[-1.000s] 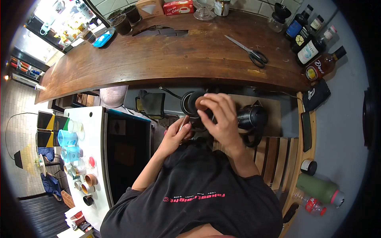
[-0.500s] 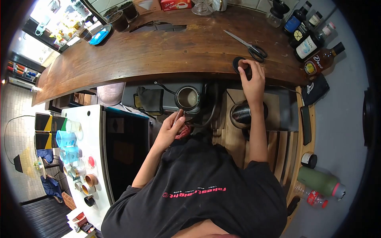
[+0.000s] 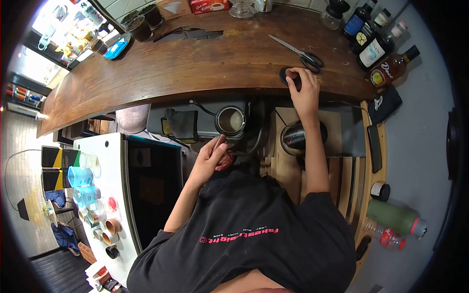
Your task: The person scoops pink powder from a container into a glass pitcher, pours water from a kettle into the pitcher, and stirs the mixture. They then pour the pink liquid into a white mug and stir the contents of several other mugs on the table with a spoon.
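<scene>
A gooseneck kettle [image 3: 238, 128] with a dark rim stands with its top uncovered and pale liquid or a pale inside showing. Its thin spout points away to the upper left. My left hand [image 3: 207, 161] is wrapped round the kettle's brown handle [image 3: 222, 138]. On the wooden counter near the front edge lies a round black lid [image 3: 283, 74] with a brown knob [image 3: 291, 73]. My right hand [image 3: 307, 90] has thumb and fingers closed about that knob; part of the lid is hidden beneath them. Just beyond sit scissors [image 3: 298, 52] with black handles.
Several bottles [image 3: 373, 52] stand at the counter's right end. A dark cylindrical container [image 3: 298, 139] sits below my right forearm. To the left, cups and jugs crowd a white surface [image 3: 110, 146]. Potted plants [image 3: 141, 30] and a glass stand [image 3: 242, 9] line the back.
My view has shifted slightly, so the counter items sit a little further left. The right hand's fingertips have come closer round the lid's knob. The left hand keeps its hold on the kettle handle.
</scene>
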